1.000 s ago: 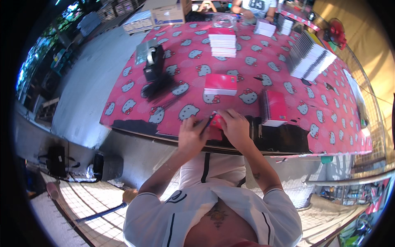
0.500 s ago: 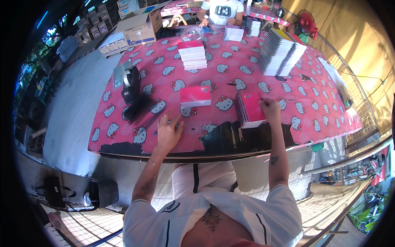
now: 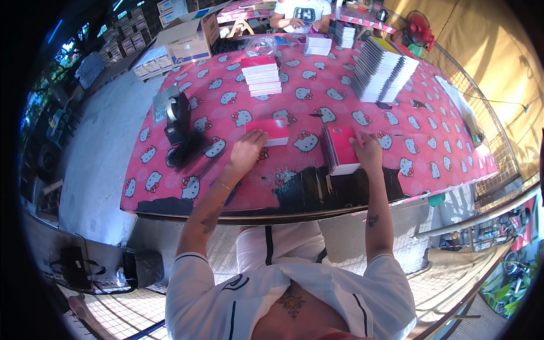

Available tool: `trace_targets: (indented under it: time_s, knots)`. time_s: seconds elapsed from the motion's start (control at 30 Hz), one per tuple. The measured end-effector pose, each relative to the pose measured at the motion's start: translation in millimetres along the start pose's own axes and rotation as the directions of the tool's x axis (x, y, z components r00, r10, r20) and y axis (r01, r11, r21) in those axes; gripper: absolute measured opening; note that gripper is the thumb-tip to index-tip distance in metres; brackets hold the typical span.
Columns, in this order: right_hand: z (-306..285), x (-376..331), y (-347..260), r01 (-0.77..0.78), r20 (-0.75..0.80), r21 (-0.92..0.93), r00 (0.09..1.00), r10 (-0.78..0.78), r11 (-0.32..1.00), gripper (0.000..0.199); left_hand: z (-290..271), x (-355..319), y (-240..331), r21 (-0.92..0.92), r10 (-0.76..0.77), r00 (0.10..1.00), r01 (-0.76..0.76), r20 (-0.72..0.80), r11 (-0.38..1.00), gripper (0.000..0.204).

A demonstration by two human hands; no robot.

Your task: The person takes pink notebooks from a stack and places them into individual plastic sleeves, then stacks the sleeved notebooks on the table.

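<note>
A short stack of pink-covered notebooks (image 3: 275,131) lies near the middle of the table. My left hand (image 3: 248,151) is at its left end, with the fingers over the top and the thumb low along the front; it appears closed on the stack. To the right is a spiral-bound pink notebook pile (image 3: 340,148), its dark coil along the left side. My right hand (image 3: 369,152) has its fingers bent and pressed together against that pile's right edge. Left of my left hand lie loose black binding coils (image 3: 190,150) beside a black device with a handle (image 3: 178,116).
A taller pink notebook stack (image 3: 262,76) stands farther back, and high spiral notebook stacks (image 3: 377,73) stand at right. A cardboard box (image 3: 187,42) is at the far left. Across the table, a person in a white shirt (image 3: 300,14) works. A red fan (image 3: 418,29) stands behind.
My left hand has moved forward and right from the bare cloth onto the pink notebook stack. My right hand stays at the spiral pile's edge, shifted slightly left.
</note>
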State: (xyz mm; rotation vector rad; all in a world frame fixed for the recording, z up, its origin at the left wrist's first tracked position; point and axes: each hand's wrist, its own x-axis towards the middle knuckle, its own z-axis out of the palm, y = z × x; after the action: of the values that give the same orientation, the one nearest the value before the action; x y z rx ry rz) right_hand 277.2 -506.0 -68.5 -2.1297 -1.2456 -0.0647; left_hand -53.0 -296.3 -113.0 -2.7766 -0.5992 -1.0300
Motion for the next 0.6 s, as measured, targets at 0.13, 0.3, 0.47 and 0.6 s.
trace_targets:
  time_s: [0.13,0.3,0.47,0.6]
  knots:
    - [17.6,-39.4,-33.1,0.357,0.038,-0.317,0.931,-0.364,0.879,0.083,-23.1,7.5,4.0,-0.081,-0.023,1.000,0.024,0.011,0.996,0.033]
    - [21.0,-54.1,-52.3,0.504,0.110,-0.245,0.863,-0.492,0.828,0.084,-65.2,7.3,51.2,-0.045,-0.050,0.997,0.047,-0.063,0.998,0.032]
    - [40.2,-99.4,-111.9,0.313,0.191,0.552,0.855,-0.483,0.773,0.073,-53.3,-38.7,108.6,-0.216,0.078,0.997,-0.071,0.024,0.974,0.036]
    - [93.2,-112.1,-95.2,0.113,0.120,0.686,0.957,-0.265,0.719,0.064,-54.6,-49.3,80.9,-0.136,-0.268,0.950,0.247,-0.159,0.959,0.033]
